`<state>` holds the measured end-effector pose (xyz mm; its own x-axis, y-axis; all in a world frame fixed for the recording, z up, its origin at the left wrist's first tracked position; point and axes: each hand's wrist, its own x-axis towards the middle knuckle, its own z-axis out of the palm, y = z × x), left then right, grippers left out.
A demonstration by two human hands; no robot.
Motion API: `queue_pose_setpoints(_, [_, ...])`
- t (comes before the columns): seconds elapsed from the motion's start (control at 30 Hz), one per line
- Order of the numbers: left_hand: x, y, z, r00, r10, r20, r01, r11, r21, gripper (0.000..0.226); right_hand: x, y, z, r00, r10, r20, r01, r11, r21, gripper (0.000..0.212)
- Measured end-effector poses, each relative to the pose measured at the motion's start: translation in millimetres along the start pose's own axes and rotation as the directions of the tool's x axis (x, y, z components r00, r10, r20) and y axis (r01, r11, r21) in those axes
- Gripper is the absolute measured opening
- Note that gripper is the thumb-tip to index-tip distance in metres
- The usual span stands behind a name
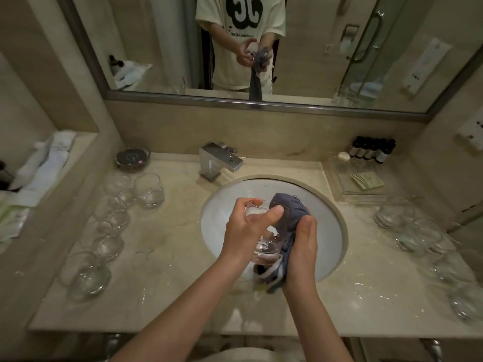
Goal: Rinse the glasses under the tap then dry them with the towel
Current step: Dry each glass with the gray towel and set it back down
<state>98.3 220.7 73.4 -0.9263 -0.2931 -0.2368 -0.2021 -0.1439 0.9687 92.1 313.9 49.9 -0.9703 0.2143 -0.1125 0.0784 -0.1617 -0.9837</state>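
Observation:
Over the white sink basin (328,231) my left hand (244,228) grips a clear glass (264,248), thumb across its rim. My right hand (303,253) holds a blue-grey towel (290,212) wrapped against the glass's right side, with the towel's top end bunched over the rim. The towel's lower end hangs below my right palm. The chrome tap (220,160) stands behind the basin, and no water is seen running. Several clear glasses (150,189) stand on the counter to the left, and several more glasses (415,236) stand to the right.
A marble counter (167,257) surrounds the basin. A dark round dish (132,158) sits left of the tap. Small dark bottles (372,150) and a clear tray (366,189) stand at the back right. Folded white towels (44,163) lie on the left shelf. The mirror (261,48) shows a person.

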Motion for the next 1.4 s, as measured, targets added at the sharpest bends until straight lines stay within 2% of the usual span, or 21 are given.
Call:
queue_pose_setpoints(0.13, [4,2,-5,0.997,-0.076,0.004,0.077,0.995,-0.065,0.085,-6,-2,7,1.000,0.002,-0.021,-0.001,0.999,0.043,0.057])
queue_pose_setpoints(0.27, [7,7,-6,1.000,-0.024,0.004,0.024,0.999,-0.026,0.084,-6,-5,9,0.999,-0.010,-0.042,0.013,0.999,0.052,0.046])
queue_pose_setpoints(0.4, [10,8,-6,0.995,0.043,-0.094,-0.045,0.999,-0.012,0.068,-8,-12,10,1.000,-0.006,-0.030,0.008,0.997,0.080,0.035])
queue_pose_setpoints(0.57, [5,4,4,0.975,0.051,-0.214,-0.054,0.998,-0.010,0.060,-2,-15,11,1.000,-0.007,0.008,0.006,0.999,0.042,0.021])
queue_pose_setpoints(0.7, [2,5,8,0.966,-0.027,-0.256,0.012,0.998,-0.060,0.024,3,-12,8,1.000,0.008,0.007,-0.008,1.000,0.007,0.021])
queue_pose_setpoints(0.73, [2,5,8,0.972,-0.047,-0.230,0.028,0.996,-0.082,0.023,4,-10,7,1.000,0.022,0.007,-0.022,1.000,0.005,0.024])
queue_pose_setpoints(0.83, [-1,10,11,0.993,-0.034,-0.113,0.026,0.997,-0.068,0.045,7,-8,6,0.997,0.075,-0.003,-0.075,0.997,0.035,0.039])
queue_pose_setpoints(0.93, [2,13,13,0.990,0.016,-0.138,-0.011,0.999,0.038,0.060,6,-11,6,0.996,0.087,-0.020,-0.086,0.996,0.036,0.040])
queue_pose_setpoints(1.1, [4,12,9,0.946,0.095,-0.310,-0.035,0.981,0.193,0.040,2,-13,6,0.996,0.087,-0.022,-0.086,0.995,0.048,0.028])
queue_pose_setpoints(1.2, [-4,9,10,0.929,0.153,-0.336,-0.076,0.970,0.231,0.043,2,-12,5,0.996,0.084,-0.031,-0.082,0.995,0.055,0.022])
queue_pose_setpoints(1.3, [-14,7,13,0.946,0.190,-0.262,-0.110,0.950,0.292,0.064,1,-11,6,0.995,0.090,-0.042,-0.088,0.994,0.061,0.030])
queue_pose_setpoints(1.4, [-17,5,15,0.969,0.154,-0.191,-0.098,0.956,0.276,0.079,-1,-14,6,0.996,0.081,-0.045,-0.079,0.995,0.054,0.033])
